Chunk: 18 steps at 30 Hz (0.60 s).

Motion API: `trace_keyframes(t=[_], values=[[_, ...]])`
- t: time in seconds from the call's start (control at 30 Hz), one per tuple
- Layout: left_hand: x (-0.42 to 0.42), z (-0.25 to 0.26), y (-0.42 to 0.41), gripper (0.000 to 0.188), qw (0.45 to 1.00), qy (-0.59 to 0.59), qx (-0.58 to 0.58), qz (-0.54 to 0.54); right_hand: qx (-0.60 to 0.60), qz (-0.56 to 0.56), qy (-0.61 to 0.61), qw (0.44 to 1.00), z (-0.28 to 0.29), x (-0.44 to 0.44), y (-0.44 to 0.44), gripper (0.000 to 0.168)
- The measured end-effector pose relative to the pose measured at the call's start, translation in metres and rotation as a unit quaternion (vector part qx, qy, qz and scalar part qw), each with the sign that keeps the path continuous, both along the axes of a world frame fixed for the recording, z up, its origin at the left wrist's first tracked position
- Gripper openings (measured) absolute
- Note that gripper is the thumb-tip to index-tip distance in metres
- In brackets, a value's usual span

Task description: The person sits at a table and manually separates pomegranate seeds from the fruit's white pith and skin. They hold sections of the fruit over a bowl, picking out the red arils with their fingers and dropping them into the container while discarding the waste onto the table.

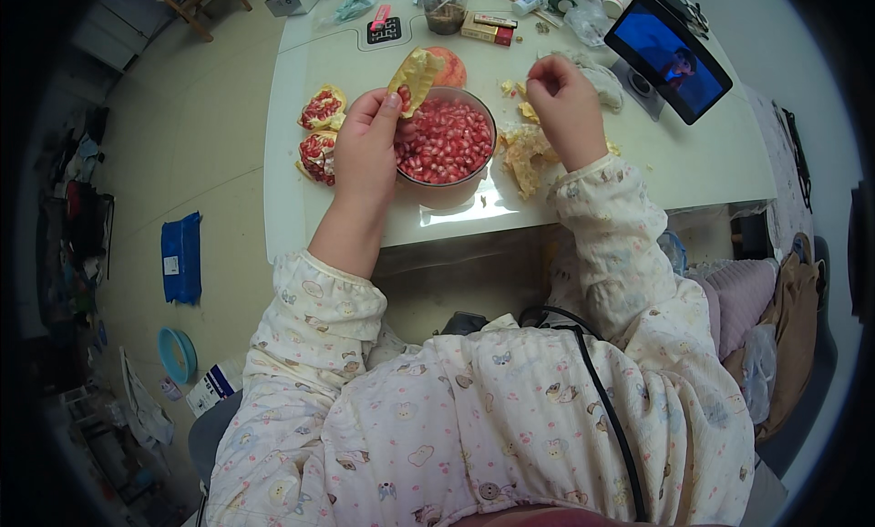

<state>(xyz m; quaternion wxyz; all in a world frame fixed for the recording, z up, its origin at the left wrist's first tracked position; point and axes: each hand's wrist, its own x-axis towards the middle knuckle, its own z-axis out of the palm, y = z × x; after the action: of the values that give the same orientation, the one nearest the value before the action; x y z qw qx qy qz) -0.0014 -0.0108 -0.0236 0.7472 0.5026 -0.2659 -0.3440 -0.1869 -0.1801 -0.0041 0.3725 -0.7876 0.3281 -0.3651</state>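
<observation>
My left hand (369, 137) grips a piece of pomegranate (418, 72), its yellow rind upright and a few red seeds still on it near my thumb. Below that piece, a clear bowl (493, 127) with a dark rim holds a heap of loose pomegranate seeds (448, 141). My right hand (566, 110) hovers to the right of the bowl with fingers curled together; nothing shows in them. Torn rind and membrane (526, 154) lie beneath and beside it. Two opened pomegranate chunks (322, 109) rest left of my left hand. Behind the bowl sits a whole-looking pomegranate (449, 66).
A tablet (670, 59) on a stand plays a picture at the table's right. Toward the back are a plastic cup (444, 11) with dark contents, small boxes (487, 29), a cloth (598, 79) and plastic bags (589, 25). The white table's (328, 216) front edge runs below my forearms.
</observation>
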Motion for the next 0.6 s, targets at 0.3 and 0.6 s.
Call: trace_keyframes(t=[0.3,0.6], values=[[0.0,0.0,0.001,0.02,1.0,0.007,0.001,0.003,-0.015,0.285,0.14,0.948,0.031,-0.009,0.02,0.008],[-0.003,0.004,-0.001,0.021,1.0,-0.001,0.007,0.007,0.008,0.3,0.193,0.934,0.02,-0.013,0.018,0.011]])
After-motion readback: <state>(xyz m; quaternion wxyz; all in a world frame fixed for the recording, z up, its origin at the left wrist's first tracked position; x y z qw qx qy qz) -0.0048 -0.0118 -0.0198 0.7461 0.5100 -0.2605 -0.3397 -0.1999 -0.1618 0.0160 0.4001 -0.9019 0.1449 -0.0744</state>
